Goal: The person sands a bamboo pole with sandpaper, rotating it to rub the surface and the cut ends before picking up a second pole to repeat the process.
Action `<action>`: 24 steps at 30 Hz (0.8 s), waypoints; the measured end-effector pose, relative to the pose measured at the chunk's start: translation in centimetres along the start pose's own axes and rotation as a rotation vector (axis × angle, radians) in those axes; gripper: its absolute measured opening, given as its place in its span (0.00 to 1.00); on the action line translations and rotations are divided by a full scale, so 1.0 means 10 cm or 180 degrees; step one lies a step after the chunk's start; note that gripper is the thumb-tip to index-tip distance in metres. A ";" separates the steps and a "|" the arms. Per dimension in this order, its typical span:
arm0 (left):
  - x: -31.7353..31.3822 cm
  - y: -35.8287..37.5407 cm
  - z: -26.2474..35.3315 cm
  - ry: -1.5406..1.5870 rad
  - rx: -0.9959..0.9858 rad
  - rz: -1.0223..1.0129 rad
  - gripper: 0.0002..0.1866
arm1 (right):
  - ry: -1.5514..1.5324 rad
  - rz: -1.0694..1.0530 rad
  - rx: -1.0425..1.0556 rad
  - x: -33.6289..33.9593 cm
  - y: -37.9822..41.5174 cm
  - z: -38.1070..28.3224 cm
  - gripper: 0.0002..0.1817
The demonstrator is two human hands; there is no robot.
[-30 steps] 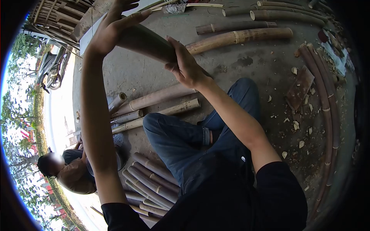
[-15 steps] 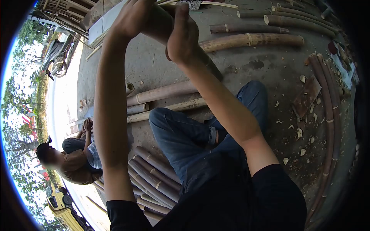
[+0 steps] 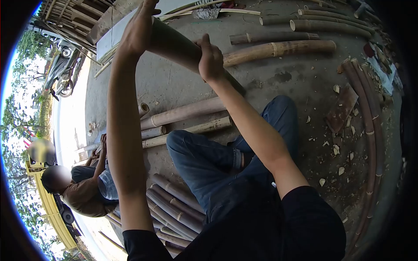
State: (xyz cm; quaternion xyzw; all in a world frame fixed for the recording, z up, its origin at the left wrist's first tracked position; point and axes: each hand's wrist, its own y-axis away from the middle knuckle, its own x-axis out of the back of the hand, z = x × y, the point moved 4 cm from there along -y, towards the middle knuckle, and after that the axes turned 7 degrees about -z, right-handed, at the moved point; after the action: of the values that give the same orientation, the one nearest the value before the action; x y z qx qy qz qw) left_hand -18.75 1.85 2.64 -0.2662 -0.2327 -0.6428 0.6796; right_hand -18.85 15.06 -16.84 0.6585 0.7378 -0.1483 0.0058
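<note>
A thick, dark bamboo pole section is held raised at a slant, its lower end running down to the right behind my right wrist. My left hand presses against its upper left end, fingers pointing up and partly hidden. Farther down the pole is my right hand, gripping it with the thumb sticking up and the other fingers mostly out of sight behind it. Below, on the concrete, rest a long brown bamboo pole and a paler one, near my crossed legs.
Several dark bamboo pieces lie by my left thigh. More poles lie ahead, and long ones line the right. Wood chips surround a flat brown board. A co-worker sits at left; a motorbike and yellow truck stand outside.
My hands are farther apart along the bamboo section, and more of it shows between them. The yellow truck has moved upward in view, and the co-worker's head has turned.
</note>
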 end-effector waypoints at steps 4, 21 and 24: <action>-0.17 0.35 0.36 -0.0167 -0.0426 0.0026 0.51 | -0.0290 -0.0382 0.1047 -0.24 0.02 -1.10 0.38; 0.44 0.44 -0.36 0.0670 0.0679 0.0261 0.50 | 0.0253 -0.0762 0.0751 0.41 0.69 0.98 0.36; 0.19 0.64 -0.03 -0.0279 0.0250 0.0480 0.49 | -0.0065 -0.0746 -0.0277 0.50 0.73 1.24 0.39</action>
State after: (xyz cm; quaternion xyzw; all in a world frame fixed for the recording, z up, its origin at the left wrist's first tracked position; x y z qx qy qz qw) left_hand -12.27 0.42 3.34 -0.2840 -0.2666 -0.5679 0.7251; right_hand -14.76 17.79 -31.22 0.5653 0.8154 -0.1225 0.0245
